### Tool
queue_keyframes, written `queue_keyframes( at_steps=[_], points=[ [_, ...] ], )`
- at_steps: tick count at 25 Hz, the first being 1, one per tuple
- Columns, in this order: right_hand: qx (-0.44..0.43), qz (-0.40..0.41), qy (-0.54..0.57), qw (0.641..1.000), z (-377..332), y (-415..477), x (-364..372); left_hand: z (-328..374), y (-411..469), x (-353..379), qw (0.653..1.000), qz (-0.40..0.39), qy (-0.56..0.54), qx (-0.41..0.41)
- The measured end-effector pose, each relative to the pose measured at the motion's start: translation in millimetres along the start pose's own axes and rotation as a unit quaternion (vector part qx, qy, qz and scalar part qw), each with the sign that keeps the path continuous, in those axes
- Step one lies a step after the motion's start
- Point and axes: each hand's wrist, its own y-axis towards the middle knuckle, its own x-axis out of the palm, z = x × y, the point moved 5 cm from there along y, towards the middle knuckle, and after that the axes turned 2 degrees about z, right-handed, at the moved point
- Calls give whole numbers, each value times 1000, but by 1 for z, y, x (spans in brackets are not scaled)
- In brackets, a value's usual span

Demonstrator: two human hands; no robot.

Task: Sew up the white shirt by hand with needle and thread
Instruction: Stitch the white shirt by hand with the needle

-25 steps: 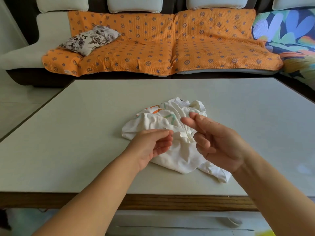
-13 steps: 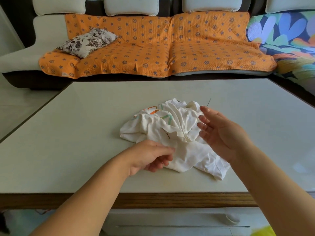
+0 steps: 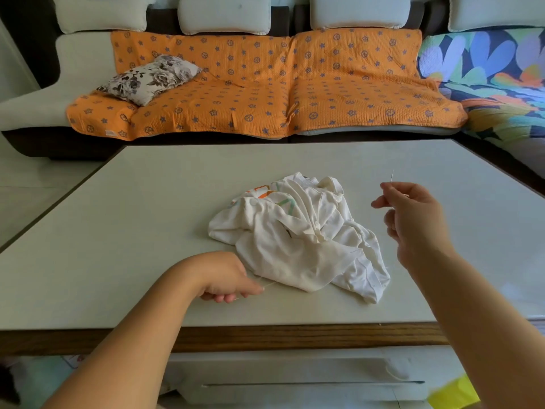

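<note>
The white shirt [image 3: 298, 240] lies crumpled in the middle of the pale table [image 3: 141, 219], an orange and green print showing on its far side. My right hand [image 3: 410, 219] is raised to the right of the shirt and pinches a thin needle [image 3: 391, 176] that points up. My left hand [image 3: 227, 278] rests on the table at the shirt's near left corner, fingers curled, pinching a fine white thread [image 3: 269, 284] that runs toward the cloth.
The table's wooden front edge [image 3: 265, 338] is close to me, with a white drawer unit [image 3: 295, 379] under it. Behind the table stands a sofa with an orange cover [image 3: 265, 93], a floral pillow [image 3: 150, 78] and a colourful blanket [image 3: 495, 84].
My right hand has moved up and to the right, away from the shirt, with the needle. My left hand has slid back toward me and to the left, off the cloth, drawing the thread.
</note>
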Motion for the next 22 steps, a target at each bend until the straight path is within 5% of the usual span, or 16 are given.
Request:
queue_keyframes(
  at_steps=[5, 7, 10, 13, 22],
  points=[
    [-54, -61, -174, 981, 3, -15, 5, -10, -4, -15, 996, 58, 65, -22],
    [-59, -104, -221, 968, 11, -22, 13, 3, -1, -23, 976, 201, 65, 44],
    [-80, -135, -286, 945, 20, -27, 23, 42, -6, -24, 892, 401, -5, 210],
    [-99, -147, -347, 921, 28, -25, 32, 62, 16, -11, 866, 405, 16, 292],
    [-110, -154, -414, 890, 53, -10, 43, 66, 57, -21, 818, 472, 42, 326]
  ],
)
